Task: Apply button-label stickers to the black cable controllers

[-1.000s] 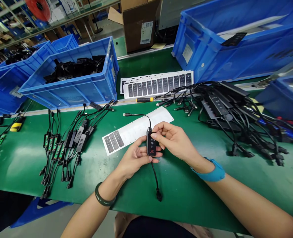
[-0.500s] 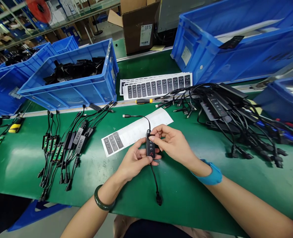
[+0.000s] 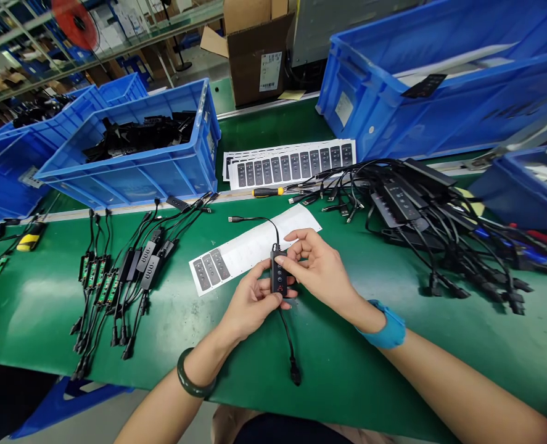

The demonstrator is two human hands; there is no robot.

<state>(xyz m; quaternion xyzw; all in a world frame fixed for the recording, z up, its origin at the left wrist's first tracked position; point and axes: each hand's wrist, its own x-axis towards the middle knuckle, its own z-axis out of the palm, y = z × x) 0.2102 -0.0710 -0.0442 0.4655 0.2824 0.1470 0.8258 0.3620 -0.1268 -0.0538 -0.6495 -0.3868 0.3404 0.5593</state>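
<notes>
Both hands hold a small black controller (image 3: 279,275) with buttons on its face, above the green table (image 3: 356,370). My left hand (image 3: 251,302) grips its lower part from the left. My right hand (image 3: 317,266) pinches its upper part with thumb and fingers. A thin black cable (image 3: 288,336) hangs from the controller to a plug near the table's front edge, and another lead runs back to a USB plug (image 3: 234,219). Just behind the hands lies a white sticker sheet (image 3: 250,246) with three dark labels left at its near end.
Bare circuit boards and cased controllers with cables (image 3: 116,277) lie in rows at the left. A pile of finished controllers (image 3: 416,209) is at the right. Full label sheets (image 3: 292,163) and a yellow-handled screwdriver (image 3: 267,192) lie behind. Blue bins (image 3: 129,166) stand around, and a cardboard box (image 3: 254,55).
The hands and controller have stayed almost in place; my right fingers have slid slightly along the controller's top. The view has shifted a little.
</notes>
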